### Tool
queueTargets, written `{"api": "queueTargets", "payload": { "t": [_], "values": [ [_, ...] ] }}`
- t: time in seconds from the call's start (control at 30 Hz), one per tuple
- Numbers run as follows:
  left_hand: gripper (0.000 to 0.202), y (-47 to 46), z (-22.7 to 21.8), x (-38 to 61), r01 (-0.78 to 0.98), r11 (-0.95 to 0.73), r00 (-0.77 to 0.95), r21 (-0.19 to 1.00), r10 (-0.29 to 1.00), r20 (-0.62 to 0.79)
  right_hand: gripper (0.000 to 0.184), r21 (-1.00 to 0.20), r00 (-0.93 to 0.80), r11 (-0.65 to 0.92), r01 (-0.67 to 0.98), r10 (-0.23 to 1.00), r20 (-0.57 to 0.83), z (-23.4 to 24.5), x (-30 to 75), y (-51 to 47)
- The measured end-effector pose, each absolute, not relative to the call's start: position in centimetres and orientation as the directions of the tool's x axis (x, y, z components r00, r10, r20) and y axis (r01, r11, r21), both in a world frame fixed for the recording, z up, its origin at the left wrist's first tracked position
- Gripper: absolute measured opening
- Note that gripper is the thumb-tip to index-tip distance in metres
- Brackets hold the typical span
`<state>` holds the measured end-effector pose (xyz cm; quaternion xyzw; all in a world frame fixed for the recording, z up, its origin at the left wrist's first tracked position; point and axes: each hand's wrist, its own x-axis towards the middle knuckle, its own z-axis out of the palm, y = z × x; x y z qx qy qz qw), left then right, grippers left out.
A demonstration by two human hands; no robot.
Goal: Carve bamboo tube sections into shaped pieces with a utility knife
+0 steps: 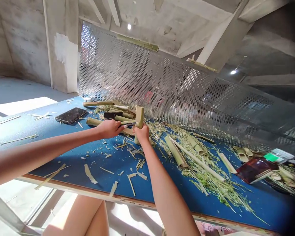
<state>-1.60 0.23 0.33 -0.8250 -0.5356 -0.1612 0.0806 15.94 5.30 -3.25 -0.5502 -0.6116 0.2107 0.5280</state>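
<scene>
Clasping upright, pale-green bamboo tube (139, 116), right grip (142, 133).

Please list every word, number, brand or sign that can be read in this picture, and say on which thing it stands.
No text can be read anywhere.
The phone: screen dark, nothing shown.
The dark red packet: blurred, no letters can be made out.
The green-lit panel: too small to read.
The bamboo piece in the right hand and the blade in the left hand: no marks visible.
</scene>
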Motion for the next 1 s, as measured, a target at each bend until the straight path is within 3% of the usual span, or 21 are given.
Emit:
{"api": "queueTargets", "payload": {
  "t": [0.17, 0.43, 0.57, 0.7, 0.9, 1.0],
  "values": [
    [0.057, 0.2, 1.1, -1.7, 0.857, -0.504, 0.453, 0.11, 0.837, 0.306, 0.024, -0.845, 0.157, 0.341, 0.411, 0.887, 0.434, -3.7, 16.0, 5.6],
    [0.058, 0.1, 1.7, -1.1, 0.818, -0.524, 0.473, 0.237, 0.848, 0.239, 0.018, -0.744, 0.163, 0.379, 0.551, 0.825, 0.541, -3.3, 15.6, 4.4],
    [0.056, 0.3, 1.3, -1.9, 0.876, -0.47, 0.434, 0.107, 0.866, 0.247, 0.017, -0.579, 0.124, 0.311, 0.754, 0.797, 0.591, -3.1, 15.2, 3.7],
    [0.055, 0.6, 0.1, -2.7, 0.919, -0.388, 0.389, -0.074, 0.86, 0.33, 0.019, -0.494, 0.062, 0.279, 0.823, 0.822, 0.567, -2.9, 14.7, 3.6],
    [0.055, 1.5, -0.2, -2.9, 0.941, -0.295, 0.338, -0.168, 0.848, 0.409, 0.018, -0.64, 0.072, 0.303, 0.706, 0.868, 0.491, -2.6, 14.6, 3.9],
    [0.055, 1.2, 0.5, -2.7, 0.952, -0.275, 0.306, -0.136, 0.846, 0.436, 0.023, -0.696, 0.057, 0.322, 0.642, 0.885, 0.463, -2.8, 14.8, 4.0]
  ]
}}
